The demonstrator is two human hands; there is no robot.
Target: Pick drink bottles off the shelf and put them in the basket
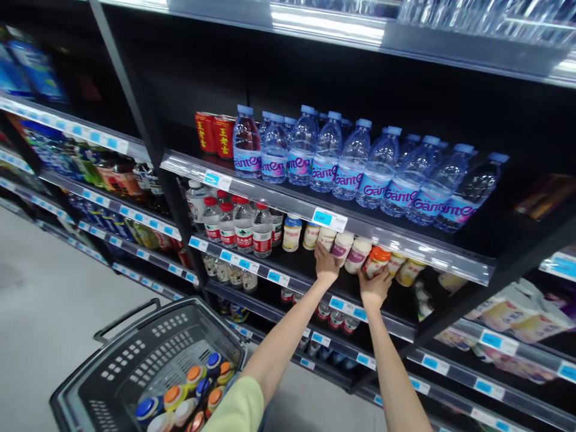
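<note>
- One light green sleeve (240,408) is closest, on the left arm, low down; the right arm (391,372) looks bare.
- Left hand (327,266): its fingers touch one white bottle (326,235), and its thumb is by the purple-label bottle next to it. I cannot tell if it grips.
- Right hand (375,289): it cups one orange-topped bottle (377,261) from the front, thumb at one side, fingers at the other. I cannot tell how tight.
- Two purple-label bottles (357,255) stand between the two hands, side by side.
- Two yellow-label bottles (409,273) are just right of the right hand.
- One pale bottle (310,236) and one blue-topped bottle (292,235) are left of the left hand. That makes eight small bottles in the front row on this shelf (294,261).
- Four red-topped water bottles (262,231) stand in front, farther left, with more behind.
- Nine big blue-topped water bottles (352,165) make the front row one shelf up, with more behind.
- Two red packs (224,138) sit left of those.
- One gray basket (85,384) is low on the left. About ten bottle tops (174,396) show in it: three blue, two white, five orange.
</note>
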